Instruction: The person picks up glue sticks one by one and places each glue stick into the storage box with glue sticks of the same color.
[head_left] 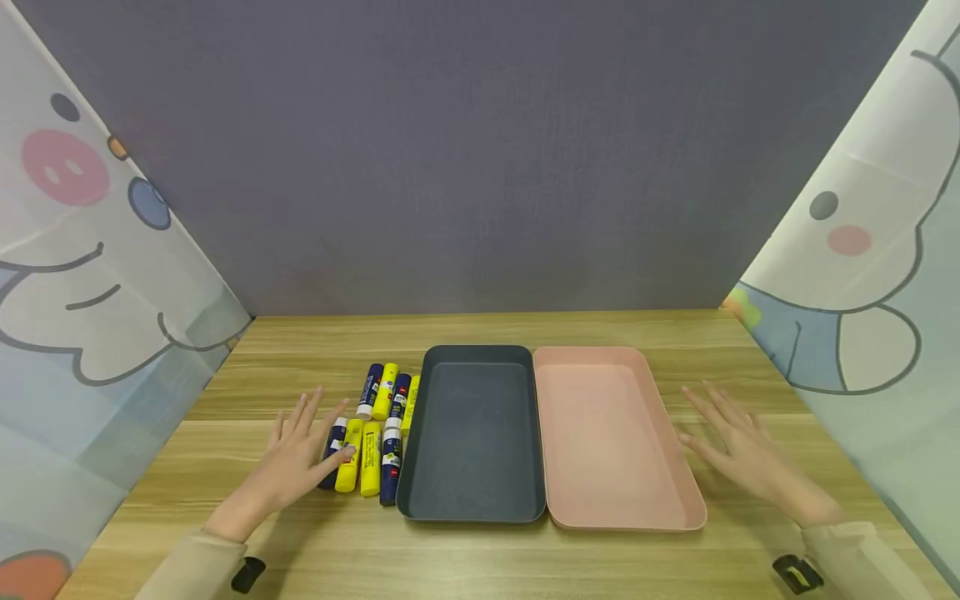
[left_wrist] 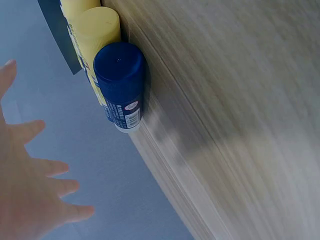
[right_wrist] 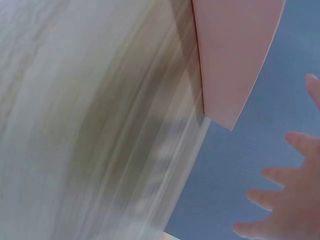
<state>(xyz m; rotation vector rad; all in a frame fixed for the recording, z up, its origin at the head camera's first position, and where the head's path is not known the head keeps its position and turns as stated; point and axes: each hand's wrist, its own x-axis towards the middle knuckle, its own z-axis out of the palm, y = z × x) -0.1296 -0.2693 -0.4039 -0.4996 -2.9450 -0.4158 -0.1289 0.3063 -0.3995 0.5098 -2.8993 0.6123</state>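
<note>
Several glue sticks lie in two rows left of the trays, some yellow and some dark blue with white ends. My left hand (head_left: pixel 292 458) hovers with spread fingers at the left end of the nearer row, its thumb overlapping a yellow glue stick (head_left: pixel 349 467) in the head view. In the left wrist view a dark blue glue stick (left_wrist: pixel 120 80) lies closest, apart from the fingers. My right hand (head_left: pixel 750 458), fingers spread and holding nothing, is to the right of the pink tray (head_left: pixel 693 512). The tray's side wall (right_wrist: pixel 235 55) shows in the right wrist view.
A dark grey tray (head_left: pixel 472 510) stands between the glue sticks and the pink tray, side by side with it. All rest on a wooden table (head_left: pixel 480 558). A grey panel (head_left: pixel 480 167) rises behind, and cartoon-printed sheets (head_left: pixel 847 333) flank both sides.
</note>
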